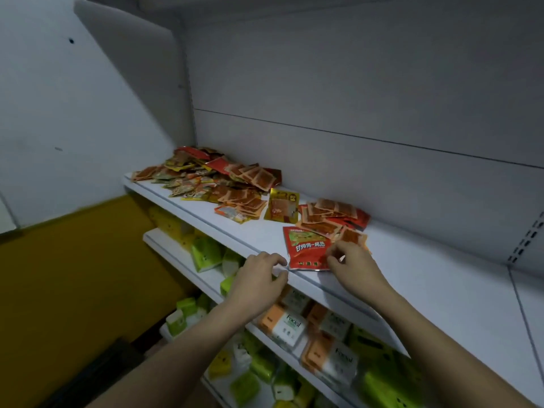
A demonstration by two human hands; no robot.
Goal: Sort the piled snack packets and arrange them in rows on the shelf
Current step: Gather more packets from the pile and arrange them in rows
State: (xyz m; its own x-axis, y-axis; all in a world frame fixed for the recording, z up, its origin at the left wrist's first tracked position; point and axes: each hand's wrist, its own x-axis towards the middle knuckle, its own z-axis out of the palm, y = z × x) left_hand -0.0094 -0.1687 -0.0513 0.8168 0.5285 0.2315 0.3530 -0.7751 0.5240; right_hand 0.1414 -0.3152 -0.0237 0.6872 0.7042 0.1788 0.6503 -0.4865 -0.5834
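Pinching one red packet point(306, 248): right hand point(351, 265); left hand point(259, 278) loosely curled, empty; one yellow packet point(282, 206) beyond.

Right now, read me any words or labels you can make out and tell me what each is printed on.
"Facial": white-and-orange tissue pack on the lower shelf.
"Facial": second white-and-orange tissue pack, lower right.
Large red snack packet: white Chinese characters, too blurred to read reliably.
Small orange packets: unreadable.

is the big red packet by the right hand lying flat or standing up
Lying flat. The big red packet lies face up on the shelf, its whole printed front visible, the right hand at its edge.
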